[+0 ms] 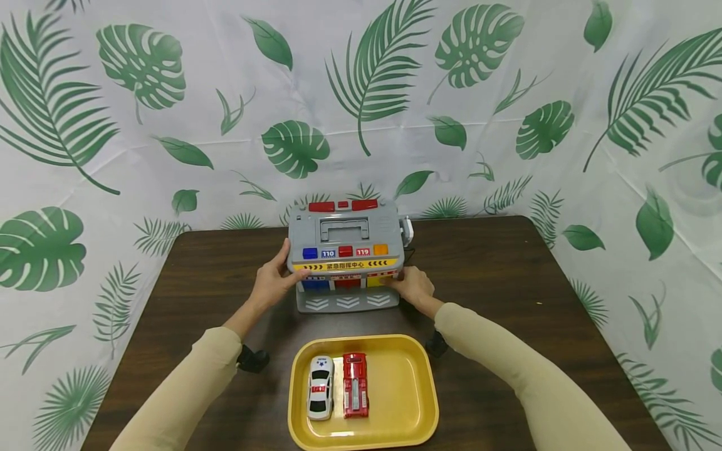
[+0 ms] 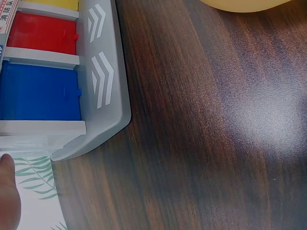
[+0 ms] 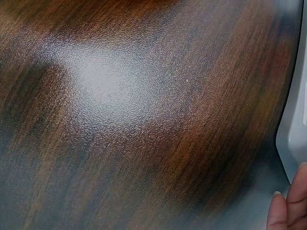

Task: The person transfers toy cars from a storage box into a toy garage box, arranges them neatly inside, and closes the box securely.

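A grey toy garage (image 1: 361,233) with red lights and a carry handle on its roof stands toward the back of the table. Its front has blue (image 2: 41,93), red (image 2: 43,33) and yellow doors above a grey ramp (image 1: 346,302) marked with white chevrons. My left hand (image 1: 271,277) grips the garage's left side, thumb across the yellow strip on the front. At the lower right corner, my right hand (image 1: 416,287) holds the other side, its thumb in front of the yellow door. In the right wrist view only some fingertips show, beside the grey edge.
Nearer me, a yellow tray (image 1: 403,432) holds a white toy police car (image 1: 320,388) and a red toy fire truck (image 1: 355,385). A white piece (image 1: 407,231) sticks out from the garage's right side. Behind the dark wood table (image 1: 496,275) hangs a leaf-print cloth (image 1: 361,94).
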Demonstrator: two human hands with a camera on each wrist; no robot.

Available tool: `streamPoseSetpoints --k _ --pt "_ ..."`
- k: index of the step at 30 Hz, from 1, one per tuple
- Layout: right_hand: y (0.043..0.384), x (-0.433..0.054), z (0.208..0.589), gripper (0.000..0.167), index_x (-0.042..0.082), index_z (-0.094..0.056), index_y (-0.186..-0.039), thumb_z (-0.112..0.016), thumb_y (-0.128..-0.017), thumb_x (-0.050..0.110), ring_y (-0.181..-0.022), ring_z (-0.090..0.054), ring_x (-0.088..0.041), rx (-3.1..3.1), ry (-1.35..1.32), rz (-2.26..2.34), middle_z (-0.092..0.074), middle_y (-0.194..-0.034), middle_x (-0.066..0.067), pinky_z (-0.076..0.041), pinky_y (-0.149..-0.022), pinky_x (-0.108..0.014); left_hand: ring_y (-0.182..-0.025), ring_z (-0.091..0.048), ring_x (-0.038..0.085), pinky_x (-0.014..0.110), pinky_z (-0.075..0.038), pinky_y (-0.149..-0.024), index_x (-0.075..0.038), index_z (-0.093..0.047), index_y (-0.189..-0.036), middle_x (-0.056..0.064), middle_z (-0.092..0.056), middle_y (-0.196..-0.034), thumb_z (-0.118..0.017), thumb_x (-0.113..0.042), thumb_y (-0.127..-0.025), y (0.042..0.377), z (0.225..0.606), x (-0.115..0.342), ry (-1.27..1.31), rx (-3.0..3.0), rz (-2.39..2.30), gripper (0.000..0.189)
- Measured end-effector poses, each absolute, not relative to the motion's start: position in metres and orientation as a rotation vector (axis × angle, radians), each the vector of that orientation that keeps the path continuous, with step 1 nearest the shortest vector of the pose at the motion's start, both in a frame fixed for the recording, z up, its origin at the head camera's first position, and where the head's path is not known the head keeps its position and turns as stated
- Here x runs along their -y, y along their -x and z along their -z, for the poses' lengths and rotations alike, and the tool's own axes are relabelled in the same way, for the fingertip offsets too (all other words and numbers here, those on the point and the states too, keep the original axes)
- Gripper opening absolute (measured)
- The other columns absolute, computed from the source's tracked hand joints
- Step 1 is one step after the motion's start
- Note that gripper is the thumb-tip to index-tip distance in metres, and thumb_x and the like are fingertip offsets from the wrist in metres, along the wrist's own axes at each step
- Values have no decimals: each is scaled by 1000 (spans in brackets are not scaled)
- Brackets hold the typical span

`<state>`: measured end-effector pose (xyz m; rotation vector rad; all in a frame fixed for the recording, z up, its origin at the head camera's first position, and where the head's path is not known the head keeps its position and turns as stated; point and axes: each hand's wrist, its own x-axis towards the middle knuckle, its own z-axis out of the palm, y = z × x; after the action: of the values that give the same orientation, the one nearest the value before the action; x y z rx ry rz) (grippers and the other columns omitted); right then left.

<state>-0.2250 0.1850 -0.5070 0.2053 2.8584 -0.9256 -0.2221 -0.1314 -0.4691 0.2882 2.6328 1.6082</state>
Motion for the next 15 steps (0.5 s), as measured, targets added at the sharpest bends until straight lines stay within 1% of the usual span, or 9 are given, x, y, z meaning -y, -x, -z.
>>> streamPoseSetpoints --k 5,10,15 --pt "224 -185 508 45 9 -71 -95 -71 -79 51 -61 -55 -16 -2880 -170 903 -71 -81 -5 -36 -47 -26 -128 -46 25 37 -44 -97 -16 -12 -151 12 -35 -149 -70 -26 -84 221 469 131 -285 -2623 -1619 89" --pt "225 -185 510 44 10 -71 -95 -69 -81 51 -60 -53 -16 -2881 -167 909 -70 -81 -4 -35 -48 -26 -128 -46 25 37 -44 -97 -16 -12 -151 13 -37 -148 -71 -26 -84 221 469 132 -292 -2632 -1621 89" --pt "226 -187 512 43 10 -71 -94 -69 -80 51 -60 -52 -16 -2871 -186 938 -69 -78 -3 -35 -48 -26 -128 -46 25 36 -44 -96 -15 -12 -151 13 -36 -148 -70 -25 -85 221 471 131 -308 -2636 -1628 88"
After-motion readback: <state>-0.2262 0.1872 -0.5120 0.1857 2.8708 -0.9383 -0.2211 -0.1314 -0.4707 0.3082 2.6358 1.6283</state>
